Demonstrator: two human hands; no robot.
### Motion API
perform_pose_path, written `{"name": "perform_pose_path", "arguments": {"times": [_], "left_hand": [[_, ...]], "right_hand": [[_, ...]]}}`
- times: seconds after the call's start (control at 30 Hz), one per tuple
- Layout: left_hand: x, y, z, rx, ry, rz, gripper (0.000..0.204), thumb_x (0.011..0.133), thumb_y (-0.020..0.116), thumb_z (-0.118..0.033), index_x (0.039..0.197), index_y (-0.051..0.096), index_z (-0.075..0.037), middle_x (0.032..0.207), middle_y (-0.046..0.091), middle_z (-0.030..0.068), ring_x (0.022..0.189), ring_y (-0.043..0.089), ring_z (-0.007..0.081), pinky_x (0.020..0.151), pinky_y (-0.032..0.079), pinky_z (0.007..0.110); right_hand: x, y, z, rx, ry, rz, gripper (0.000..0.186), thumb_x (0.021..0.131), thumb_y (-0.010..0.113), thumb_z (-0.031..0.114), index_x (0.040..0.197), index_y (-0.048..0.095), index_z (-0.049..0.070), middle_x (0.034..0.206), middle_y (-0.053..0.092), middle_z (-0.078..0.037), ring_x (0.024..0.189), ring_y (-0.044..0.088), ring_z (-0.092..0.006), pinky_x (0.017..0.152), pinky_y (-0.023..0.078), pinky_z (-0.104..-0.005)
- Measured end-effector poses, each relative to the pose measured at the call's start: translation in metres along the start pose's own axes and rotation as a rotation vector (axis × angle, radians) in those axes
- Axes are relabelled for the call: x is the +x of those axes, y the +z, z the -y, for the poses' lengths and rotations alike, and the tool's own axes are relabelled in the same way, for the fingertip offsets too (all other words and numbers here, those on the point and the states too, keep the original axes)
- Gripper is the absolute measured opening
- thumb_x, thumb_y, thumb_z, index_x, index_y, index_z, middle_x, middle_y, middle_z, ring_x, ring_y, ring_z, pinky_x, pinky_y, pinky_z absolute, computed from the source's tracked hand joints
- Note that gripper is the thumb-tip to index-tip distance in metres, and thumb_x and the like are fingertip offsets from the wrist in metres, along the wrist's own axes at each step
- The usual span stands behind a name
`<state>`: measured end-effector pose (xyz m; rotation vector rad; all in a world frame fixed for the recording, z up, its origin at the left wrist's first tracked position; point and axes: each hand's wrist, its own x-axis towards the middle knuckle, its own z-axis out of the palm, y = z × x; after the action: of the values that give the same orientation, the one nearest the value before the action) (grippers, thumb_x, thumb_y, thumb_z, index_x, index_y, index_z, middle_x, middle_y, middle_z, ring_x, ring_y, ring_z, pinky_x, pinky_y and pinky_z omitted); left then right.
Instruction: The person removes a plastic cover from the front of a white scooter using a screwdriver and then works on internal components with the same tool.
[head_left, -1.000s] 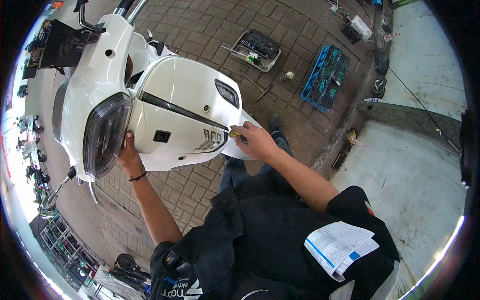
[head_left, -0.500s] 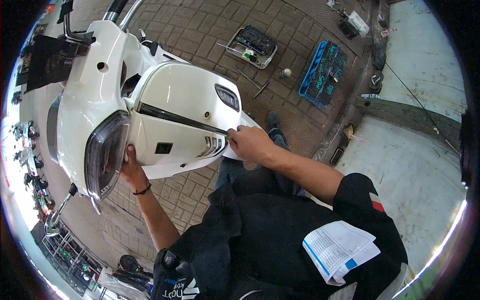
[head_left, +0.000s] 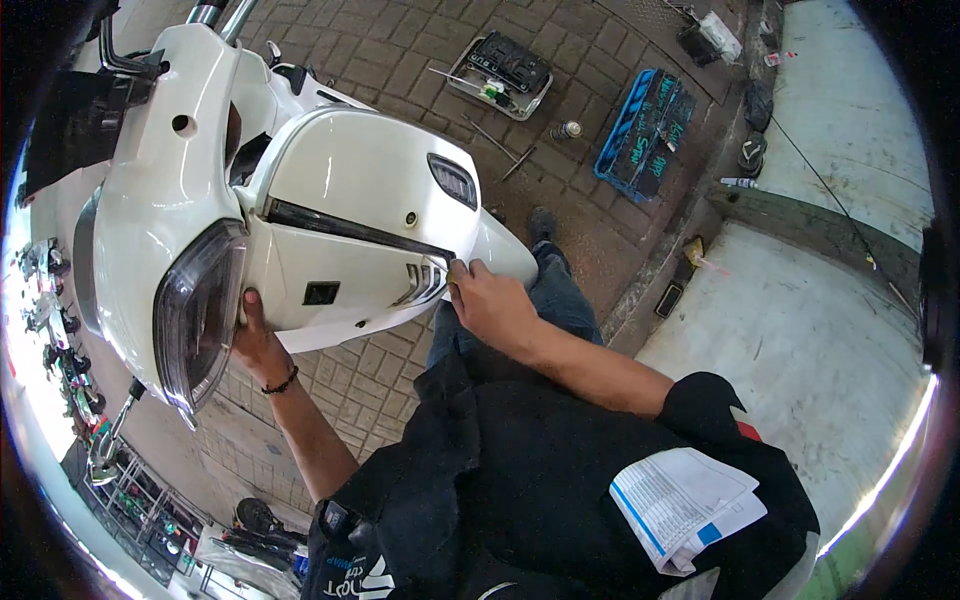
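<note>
A white scooter (head_left: 340,170) fills the left of the head view, its front panel crossed by a dark trim strip (head_left: 350,232). My left hand (head_left: 262,345) grips the panel's lower edge beside the clear headlight (head_left: 200,310); its thumb lies on top and the other fingers are hidden underneath. At the strip's right end, next to slatted vents (head_left: 420,284), my right hand (head_left: 492,308) is closed, thumb and fingers pinched together. A bit of yellow shows at its fingertips, too small to name. An oval lamp (head_left: 452,181) sits above it on the panel.
On the brick paving (head_left: 390,50) stand a tray (head_left: 520,108) with a black case, a small can (head_left: 568,130), and a blue crate (head_left: 622,150) with a dark lettered lid. Metal rods (head_left: 497,138) lie nearby. A phone-like black object (head_left: 669,299) rests by the pale wall (head_left: 780,340).
The scooter has shifted slightly left in view. My right hand stays at the strip's end, its wrist turned a little; my left hand keeps its hold on the panel.
</note>
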<state>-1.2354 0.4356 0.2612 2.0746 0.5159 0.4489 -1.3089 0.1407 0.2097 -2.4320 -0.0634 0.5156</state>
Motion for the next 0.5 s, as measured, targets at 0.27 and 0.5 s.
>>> {"name": "perform_pose_path", "arguments": {"times": [0.27,0.5], "left_hand": [[0.005,-0.003,-0.001,0.011,0.078,0.041,0.050,0.086,0.071,-0.035,0.121,0.058,0.000,0.122,0.059,0.0109,0.106,0.056,0.0229,0.097,0.044,0.037],[0.007,-0.001,0.002,0.002,0.102,0.032,0.051,0.087,0.071,-0.035,0.121,0.059,0.000,0.123,0.059,0.0114,0.107,0.055,0.0240,0.096,0.043,0.039]], "right_hand": [[0.073,-0.053,-0.055,0.004,-0.335,0.399,0.027,0.087,0.058,0.027,0.105,0.067,0.009,0.088,0.066,-0.018,0.084,0.064,-0.0368,0.075,0.052,-0.0463],[0.032,-0.028,-0.028,0.015,-0.128,0.292,0.031,0.090,0.054,0.026,0.111,0.059,0.003,0.095,0.063,-0.021,0.080,0.064,-0.0398,0.073,0.052,-0.0499]]}}
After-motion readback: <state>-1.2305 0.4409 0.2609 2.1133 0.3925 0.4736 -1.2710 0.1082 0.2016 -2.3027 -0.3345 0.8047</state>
